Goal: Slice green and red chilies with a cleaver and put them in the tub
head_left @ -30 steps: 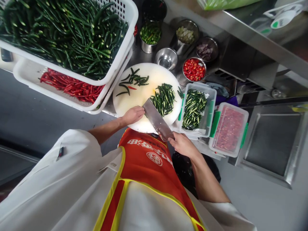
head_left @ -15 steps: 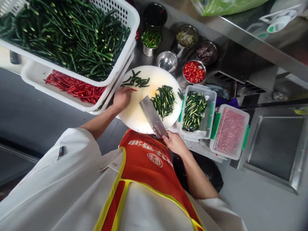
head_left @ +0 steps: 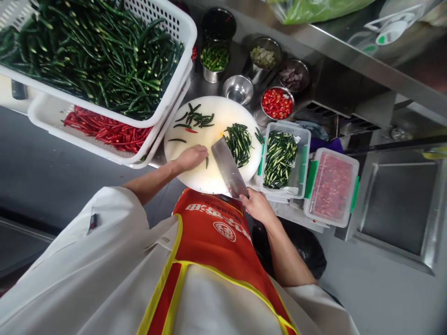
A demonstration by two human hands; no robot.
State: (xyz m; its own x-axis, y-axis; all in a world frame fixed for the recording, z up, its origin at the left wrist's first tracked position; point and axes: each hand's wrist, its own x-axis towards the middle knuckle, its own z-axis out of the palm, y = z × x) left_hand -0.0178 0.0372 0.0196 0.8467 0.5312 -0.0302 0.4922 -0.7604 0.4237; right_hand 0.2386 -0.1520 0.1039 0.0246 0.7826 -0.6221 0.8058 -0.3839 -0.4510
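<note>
On the round white cutting board (head_left: 195, 179), my left hand (head_left: 190, 158) pinches a green chili pepper (head_left: 207, 163) that points down toward the board's near side. My right hand (head_left: 257, 204) is closed round the handle of a cleaver (head_left: 228, 167), its broad blade lying across the board's near right part. Sliced green chilies (head_left: 239, 144) form a heap just beyond the blade. Several whole green chilies (head_left: 197, 118) and one red chili (head_left: 191, 130) lie loose at the far left. A single green chili (head_left: 177, 140) rests near the board's left edge.
White baskets at the left hold green chilies (head_left: 94, 56) and red chilies (head_left: 108, 130). Right of the board stand a clear container (head_left: 304, 163) of cut green chilies and a lidded container (head_left: 335, 186). Behind are an empty steel bowl (head_left: 238, 90) and bowls of chopped red chilies (head_left: 277, 103) and other vegetables.
My left hand has moved right and nearer across the board, bringing a green chili toward the cleaver. The cleaver has shifted slightly right. A green chili now lies alone at the left edge.
</note>
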